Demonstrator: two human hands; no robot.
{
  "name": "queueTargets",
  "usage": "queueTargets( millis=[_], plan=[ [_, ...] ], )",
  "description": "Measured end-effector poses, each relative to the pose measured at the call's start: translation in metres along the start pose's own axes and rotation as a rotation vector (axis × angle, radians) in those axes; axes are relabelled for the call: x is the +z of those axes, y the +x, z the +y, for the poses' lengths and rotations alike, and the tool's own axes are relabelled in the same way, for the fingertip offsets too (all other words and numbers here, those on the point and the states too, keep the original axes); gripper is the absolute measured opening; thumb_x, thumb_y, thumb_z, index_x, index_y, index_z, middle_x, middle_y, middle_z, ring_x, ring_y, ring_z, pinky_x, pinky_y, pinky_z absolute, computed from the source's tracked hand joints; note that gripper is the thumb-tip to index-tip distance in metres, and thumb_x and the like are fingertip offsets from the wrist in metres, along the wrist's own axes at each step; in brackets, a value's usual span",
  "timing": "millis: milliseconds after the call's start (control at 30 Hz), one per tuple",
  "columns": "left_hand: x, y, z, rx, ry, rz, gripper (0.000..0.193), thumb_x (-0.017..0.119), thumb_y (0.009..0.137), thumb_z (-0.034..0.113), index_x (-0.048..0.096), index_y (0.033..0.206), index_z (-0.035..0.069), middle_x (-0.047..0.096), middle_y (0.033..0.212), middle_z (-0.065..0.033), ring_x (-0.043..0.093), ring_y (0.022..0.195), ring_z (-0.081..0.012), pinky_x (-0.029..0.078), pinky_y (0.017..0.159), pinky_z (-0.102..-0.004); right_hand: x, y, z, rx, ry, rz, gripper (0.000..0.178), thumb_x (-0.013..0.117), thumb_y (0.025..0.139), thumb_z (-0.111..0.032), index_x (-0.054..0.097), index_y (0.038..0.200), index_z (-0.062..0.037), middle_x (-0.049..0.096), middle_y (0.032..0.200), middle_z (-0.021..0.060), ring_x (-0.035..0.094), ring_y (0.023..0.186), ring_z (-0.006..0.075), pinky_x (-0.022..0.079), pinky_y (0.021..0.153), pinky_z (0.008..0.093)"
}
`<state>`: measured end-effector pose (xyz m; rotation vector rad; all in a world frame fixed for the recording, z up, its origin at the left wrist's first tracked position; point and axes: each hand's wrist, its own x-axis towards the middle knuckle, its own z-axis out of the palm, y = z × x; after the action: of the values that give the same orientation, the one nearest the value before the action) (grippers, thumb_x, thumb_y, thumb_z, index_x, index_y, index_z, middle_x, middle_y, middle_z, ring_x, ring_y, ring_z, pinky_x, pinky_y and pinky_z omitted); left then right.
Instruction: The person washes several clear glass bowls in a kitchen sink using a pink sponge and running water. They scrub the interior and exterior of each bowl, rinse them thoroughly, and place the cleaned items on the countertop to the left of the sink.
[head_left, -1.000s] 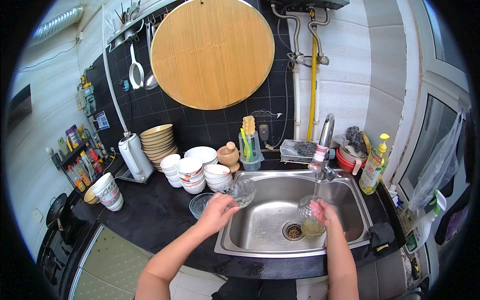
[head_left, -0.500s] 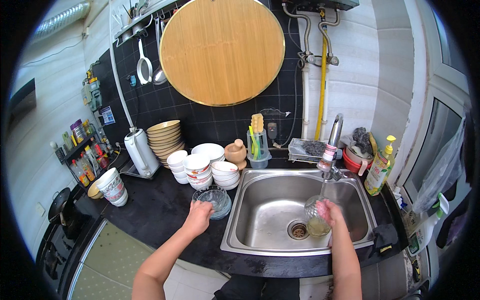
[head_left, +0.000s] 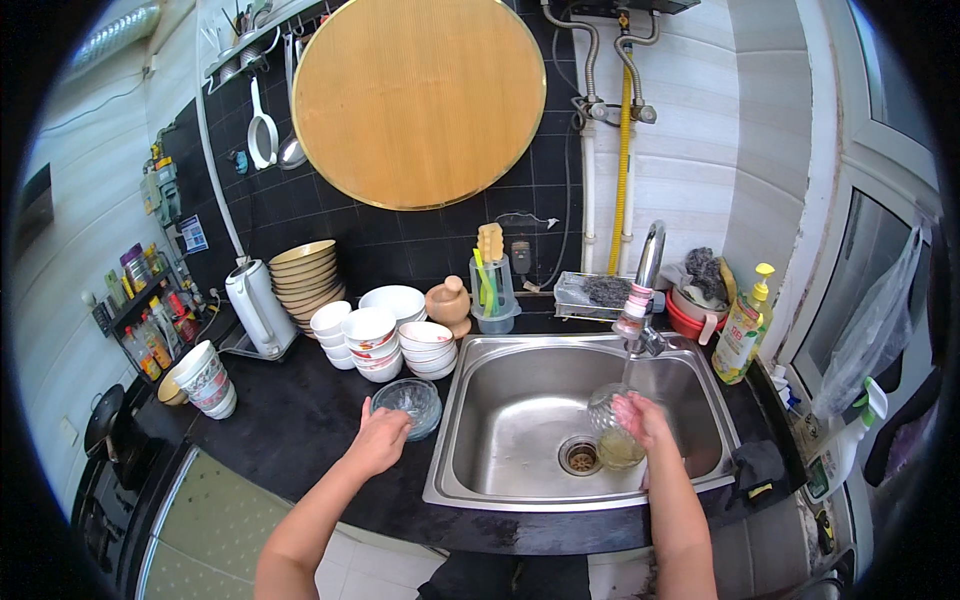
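Big change from a second ago: the clear glass bowl (head_left: 412, 394) that was up in the air by the left edge of the sink (head_left: 440, 478) is now down on the tabletop (head_left: 290, 445), looks like it's sitting in the bluish glass bowl (head_left: 430, 428) that was there already. I've got the left hand (head_left: 383, 440) at its near rim, fingers bent over the edge, but can't tell if they're gripping or just touching. Right hand (head_left: 642, 418) hasn't changed much: fingers wrapped on a ribbed glass bowl (head_left: 606, 408), tipped on its side in the sink, right under the running faucet (head_left: 651, 262).

Label-wise, the yellow-green pump bottle (head_left: 741, 340) has a big printed label and the spray bottle (head_left: 832, 462) has some lettering too, both blurry on my end. Blue-and-white card (head_left: 193, 234) on the wall is too small to read.
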<state>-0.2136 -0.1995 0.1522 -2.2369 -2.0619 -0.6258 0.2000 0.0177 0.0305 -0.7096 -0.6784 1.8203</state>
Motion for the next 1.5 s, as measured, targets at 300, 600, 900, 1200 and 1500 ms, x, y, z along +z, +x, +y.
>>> queueTargets(
  millis=[300, 600, 900, 1200, 1500],
  plan=[
    [-0.007, 0.003, 0.036, 0.128, 0.127, 0.321, 0.026, 0.055, 0.078, 0.021, 0.057, 0.096, 0.003, 0.051, 0.108, -0.0131, 0.041, 0.107, -0.0341, 0.020, 0.097, -0.0539, -0.009, 0.009, 0.005, -0.021, 0.169, -0.036, 0.019, 0.037, 0.091, -0.018, 0.045, 0.102, -0.0035, 0.053, 0.110, 0.0190, 0.056, 0.096, 0.0272, 0.048, 0.077, 0.0345],
    [0.044, 0.041, 0.097, 0.353, -0.315, 0.197, 0.018, 0.055, 0.077, 0.013, 0.059, 0.090, 0.001, 0.054, 0.103, -0.0150, 0.047, 0.100, -0.0318, 0.036, 0.089, -0.0407, 0.002, 0.003, -0.005, -0.155, 0.320, -0.018, 0.016, 0.038, 0.090, -0.013, 0.045, 0.098, -0.0008, 0.051, 0.113, 0.0192, 0.052, 0.103, 0.0299, 0.046, 0.086, 0.0414],
    [0.174, 0.093, 0.151, -0.097, -1.028, -0.242, 0.043, 0.041, 0.089, 0.034, 0.041, 0.122, 0.005, 0.049, 0.118, -0.0128, 0.046, 0.109, -0.0235, 0.039, 0.088, -0.0342, 0.009, -0.003, -0.007, -0.104, 0.229, -0.006, 0.022, 0.045, 0.088, -0.020, 0.050, 0.102, -0.0039, 0.060, 0.096, 0.0137, 0.061, 0.082, 0.0225, 0.051, 0.071, 0.0328],
    [0.212, 0.153, 0.198, -0.335, -2.084, -0.629, 0.040, 0.038, 0.089, 0.041, 0.046, 0.110, 0.007, 0.055, 0.106, -0.0101, 0.054, 0.098, -0.0252, 0.043, 0.085, -0.0420, 0.000, -0.001, -0.011, -0.104, 0.299, 0.028, 0.024, 0.047, 0.086, -0.029, 0.057, 0.092, -0.0075, 0.059, 0.066, 0.0029, 0.054, 0.052, 0.0120, 0.042, 0.048, 0.0226],
    [0.223, 0.146, 0.195, -0.163, -2.058, -0.418, 0.011, 0.057, 0.081, 0.008, 0.048, 0.087, 0.008, 0.057, 0.085, -0.0041, 0.055, 0.079, -0.0160, 0.045, 0.078, -0.0335, 0.025, -0.008, -0.018, -0.068, -0.195, 0.449, 0.027, 0.048, 0.084, -0.033, 0.059, 0.082, -0.0083, 0.059, 0.072, 0.0024, 0.055, 0.064, 0.0149, 0.045, 0.062, 0.0295]
  ],
)
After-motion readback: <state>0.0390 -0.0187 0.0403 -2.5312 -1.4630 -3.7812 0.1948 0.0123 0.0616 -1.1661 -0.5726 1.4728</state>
